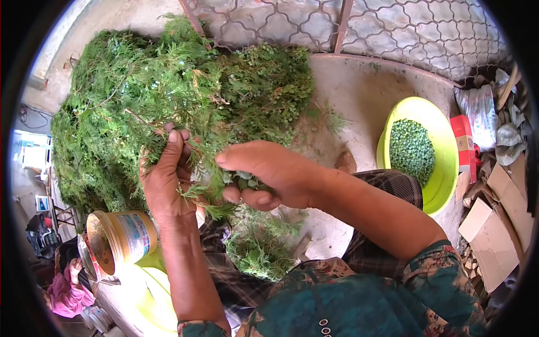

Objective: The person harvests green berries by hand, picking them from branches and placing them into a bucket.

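Note:
My left hand (168, 174) is closed on a green conifer sprig (196, 151), thumb and fingers pinching its stem. Close beside it, my right hand (275, 174) curls round several small green cones (244, 181), which show between the thumb and the bent fingers. Feathery tips of the sprig hang between the two hands. Behind them rises a large heap of cut conifer branches (129, 84). To the right, a yellow-green basin (443, 185) holds a mass of loose green cones (411, 149).
A metal lattice (393, 33) stands behind the heap. At left are a tipped bucket (129, 233) and a person in pink (67, 292). Cardboard (497, 236) and a red box (462, 140) lie at right. Loose sprigs (258, 247) lie on the floor before me.

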Demonstrator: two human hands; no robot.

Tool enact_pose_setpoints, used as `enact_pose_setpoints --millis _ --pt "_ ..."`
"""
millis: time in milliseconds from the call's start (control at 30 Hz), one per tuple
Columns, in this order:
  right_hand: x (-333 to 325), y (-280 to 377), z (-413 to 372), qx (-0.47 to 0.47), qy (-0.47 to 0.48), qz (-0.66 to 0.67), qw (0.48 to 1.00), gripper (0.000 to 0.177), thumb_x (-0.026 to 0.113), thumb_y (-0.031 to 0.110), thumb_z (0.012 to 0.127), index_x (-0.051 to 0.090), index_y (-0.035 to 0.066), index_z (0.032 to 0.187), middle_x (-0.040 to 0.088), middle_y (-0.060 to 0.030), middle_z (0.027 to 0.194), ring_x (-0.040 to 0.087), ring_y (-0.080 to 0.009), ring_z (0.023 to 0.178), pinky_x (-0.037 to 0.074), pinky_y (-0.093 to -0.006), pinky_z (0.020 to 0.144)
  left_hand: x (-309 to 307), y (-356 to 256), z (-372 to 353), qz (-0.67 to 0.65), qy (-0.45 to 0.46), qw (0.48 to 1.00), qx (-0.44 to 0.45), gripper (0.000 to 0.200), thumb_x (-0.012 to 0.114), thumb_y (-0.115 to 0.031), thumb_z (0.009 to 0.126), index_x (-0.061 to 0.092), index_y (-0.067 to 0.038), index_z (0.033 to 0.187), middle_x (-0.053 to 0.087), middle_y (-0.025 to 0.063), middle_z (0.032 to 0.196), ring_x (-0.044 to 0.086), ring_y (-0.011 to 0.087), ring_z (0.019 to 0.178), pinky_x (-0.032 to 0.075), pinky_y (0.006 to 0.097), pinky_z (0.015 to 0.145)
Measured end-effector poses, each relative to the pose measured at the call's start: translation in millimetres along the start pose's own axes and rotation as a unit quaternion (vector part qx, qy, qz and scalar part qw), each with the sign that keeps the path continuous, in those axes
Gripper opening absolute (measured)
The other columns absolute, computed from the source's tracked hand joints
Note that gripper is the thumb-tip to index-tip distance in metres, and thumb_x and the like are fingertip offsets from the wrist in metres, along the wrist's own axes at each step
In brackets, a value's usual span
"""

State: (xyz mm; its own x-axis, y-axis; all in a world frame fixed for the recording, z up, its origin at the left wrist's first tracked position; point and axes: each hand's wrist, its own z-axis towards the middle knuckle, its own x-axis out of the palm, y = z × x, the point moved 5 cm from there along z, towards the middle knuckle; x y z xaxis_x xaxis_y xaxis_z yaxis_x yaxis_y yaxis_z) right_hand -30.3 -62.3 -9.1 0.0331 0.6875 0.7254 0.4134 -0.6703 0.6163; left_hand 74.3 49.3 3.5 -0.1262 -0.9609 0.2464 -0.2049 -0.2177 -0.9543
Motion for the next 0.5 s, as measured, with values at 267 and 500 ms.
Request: enact_pose_setpoints --millis 267,500 --pt "-10 -13 -18 0.010 0.032 0.087 0.996 0.016 0.050 0.018 0.083 0.052 0.002 0.087 0.054 -0.0100 0.073 0.041 -0.0069 0.042 0.031 -0.0203 0.033 -43 -19 34 -0.065 -0.044 0.996 0.048 0.021 0.061 -0.005 0.082 0.057 0.001 0.101 0.063 0.0126 0.085 0.063 0.0179 0.074 0.054 0.0237 0.061" --pt "-15 1 -11 -0.056 -0.065 0.062 0.994 0.016 0.053 0.021 0.085 0.052 0.006 0.084 0.053 -0.0052 0.071 0.044 -0.0060 0.045 0.030 -0.0205 0.034 -11 6 13 -0.234 0.054 0.963 -0.124 0.036 0.051 0.000 0.086 0.045 -0.001 0.122 0.053 0.0157 0.109 0.058 0.0195 0.089 0.051 0.0295 0.071"
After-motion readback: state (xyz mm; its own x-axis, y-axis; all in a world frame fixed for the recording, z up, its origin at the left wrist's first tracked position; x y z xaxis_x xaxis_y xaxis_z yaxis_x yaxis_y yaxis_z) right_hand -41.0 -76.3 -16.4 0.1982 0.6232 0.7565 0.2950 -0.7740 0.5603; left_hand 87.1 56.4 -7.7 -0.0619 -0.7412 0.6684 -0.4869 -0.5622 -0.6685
